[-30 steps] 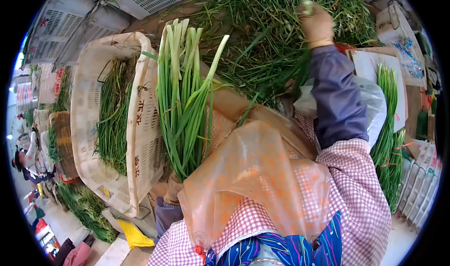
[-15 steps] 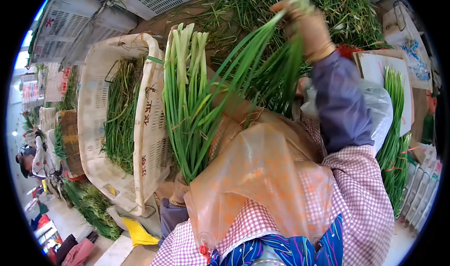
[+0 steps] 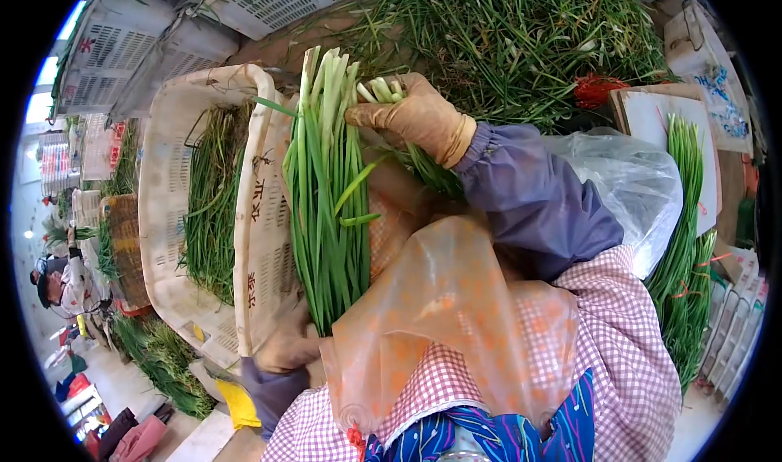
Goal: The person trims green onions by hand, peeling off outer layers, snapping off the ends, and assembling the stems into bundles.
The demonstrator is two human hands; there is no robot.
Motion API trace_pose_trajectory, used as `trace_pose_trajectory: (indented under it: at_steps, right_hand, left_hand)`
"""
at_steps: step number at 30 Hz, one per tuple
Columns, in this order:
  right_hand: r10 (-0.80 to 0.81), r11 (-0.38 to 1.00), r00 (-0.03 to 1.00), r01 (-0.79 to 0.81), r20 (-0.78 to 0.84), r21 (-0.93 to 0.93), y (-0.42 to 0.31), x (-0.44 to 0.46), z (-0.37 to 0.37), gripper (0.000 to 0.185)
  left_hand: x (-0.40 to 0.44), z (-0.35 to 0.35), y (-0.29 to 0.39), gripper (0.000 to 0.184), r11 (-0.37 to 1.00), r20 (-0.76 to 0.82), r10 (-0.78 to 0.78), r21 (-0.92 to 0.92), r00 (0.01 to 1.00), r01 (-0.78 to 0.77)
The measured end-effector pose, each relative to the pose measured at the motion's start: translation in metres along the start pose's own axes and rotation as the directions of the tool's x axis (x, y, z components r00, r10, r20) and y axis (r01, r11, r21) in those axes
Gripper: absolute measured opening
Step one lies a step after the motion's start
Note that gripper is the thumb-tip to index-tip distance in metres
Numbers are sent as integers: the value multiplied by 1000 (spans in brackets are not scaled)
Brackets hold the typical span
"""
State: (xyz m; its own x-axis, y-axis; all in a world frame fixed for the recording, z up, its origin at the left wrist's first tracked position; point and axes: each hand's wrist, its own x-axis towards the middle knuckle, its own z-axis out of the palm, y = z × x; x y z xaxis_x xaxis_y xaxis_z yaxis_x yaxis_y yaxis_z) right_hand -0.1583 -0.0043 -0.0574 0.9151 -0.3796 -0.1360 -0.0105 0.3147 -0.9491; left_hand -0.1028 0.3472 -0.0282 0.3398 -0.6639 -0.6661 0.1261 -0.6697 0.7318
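Note:
A bundle of long green stalks (image 3: 326,209) with pale ends at the top lies beside the white crate, its lower end at the edge of the clear orange-patterned apron (image 3: 456,299). My right hand (image 3: 415,120), in a tan glove, is closed round a smaller bunch of green stalks (image 3: 380,91) right beside the bundle's pale ends. Their leaves hang below the hand. My left hand (image 3: 287,340), also gloved and blurred, is low by the crate, near the bundle's lower end; its fingers are too smeared to read.
The white crate (image 3: 244,242) at the left holds more green stalks. A large heap of loose leaves (image 3: 529,38) covers the back. Tied bundles (image 3: 684,169) and a clear plastic bag (image 3: 619,185) are at the right. Another person (image 3: 65,287) is at the far left.
My right hand has come left and down from the leaf heap with a bunch in it, to the bundle's side. My left hand has shifted slightly left and down.

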Motion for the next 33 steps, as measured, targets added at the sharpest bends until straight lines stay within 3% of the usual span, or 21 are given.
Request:
trace_pose_trajectory:
  at_steps: [1, 3, 5, 7, 8, 9, 10, 11, 12, 13, 15, 20, 21, 22, 23, 24, 26, 29, 30, 32, 33]
  right_hand:
    - [62, 990, 997, -68, 51, 126, -1, 0, 3, 12]
    - [99, 985, 993, -108, 69, 131, 0, 0, 2, 11]
    - [170, 966, 981, -184, 89, 180, 1, 3, -2, 10]
    - [168, 962, 977, -191, 131, 194, 4, 6, -4, 10]
    - [165, 956, 971, -200, 172, 215, 4, 7, -4, 10]
    - [164, 958, 971, -199, 173, 208, 1, 5, -2, 10]
    - [157, 976, 978, -174, 134, 131, -4, 2, 0, 10]
    - [146, 987, 985, -151, 93, 53, -8, 0, 0, 10]
    - [143, 988, 986, -148, 89, 49, -8, -1, -3, 10]
    - [106, 990, 988, -116, 110, 80, -5, -4, -9, 11]
    - [74, 995, 982, -84, 174, 45, -11, -11, -18, 12]
    - [-15, 999, 972, 7, 234, 32, -28, -24, -26, 15]
    - [0, 992, 982, -24, 191, 121, -31, -30, -30, 16]
    - [21, 977, 988, -52, 150, 208, -34, -36, -35, 17]
    - [-17, 976, 997, -1, 78, 219, -37, -41, -38, 18]
    - [-21, 976, 997, 4, 73, 219, -37, -43, -43, 18]
    - [-5, 971, 1000, 8, -14, 239, -32, -45, -57, 18]
    - [-119, 993, 975, 116, -189, -23, -43, -45, -87, 20]
    - [-205, 975, 939, 220, -277, 25, -53, -40, -110, 11]
    - [-562, 826, 612, 382, -557, -414, -56, -28, -162, 8]
    - [-611, 791, 556, 398, -564, -465, -59, -25, -182, 10]
  left_hand:
    - [-4, 4, 8, 84, 1000, -4, -5, -3, 1000, 5]
    - [-1, -25, 21, 87, 981, -192, 143, -99, 971, -164]
    - [23, -26, 57, 89, 866, -396, 473, 44, 787, -498]
    - [50, -7, 101, 98, 817, -455, 524, 30, 720, -576]
    - [68, 0, 117, 95, 805, -374, 585, 155, 720, -573]
    - [96, 0, 111, 93, 667, -276, 737, 445, 616, -598]
    - [106, 12, 122, 93, 664, -281, 740, 443, 610, -602]
    - [115, 29, 134, 87, 469, -239, 822, 798, 517, -378]
    - [119, 39, 142, 81, 188, -143, 882, 980, 450, -58]
    - [121, 38, 146, 81, 186, -138, 884, 980, 447, -65]
    - [122, 36, 151, 67, 770, -284, 596, 465, 751, -436]
    - [116, 48, 161, 49, 775, -309, 617, 400, 724, -490]
    - [109, 51, 168, 44, 876, -280, 445, -61, 851, -478]
    - [103, 53, 172, 39, 798, -157, 291, -504, 944, -330]
    - [106, 55, 167, 32, 745, -118, 209, -624, 971, -236]
    - [109, 57, 161, 32, 747, -113, 213, -621, 970, -237]
    - [119, 61, 148, 33, 545, 101, 199, -838, 975, -25]
    - [126, 63, 142, 30, 504, 169, 263, -863, 950, 14]
    - [124, 62, 140, 29, 468, 206, 296, -883, 933, 46]
    - [125, 60, 135, 31, 456, 218, 273, -887, 937, 74]
    - [127, 59, 136, 32, 449, 250, 257, -886, 934, 113]
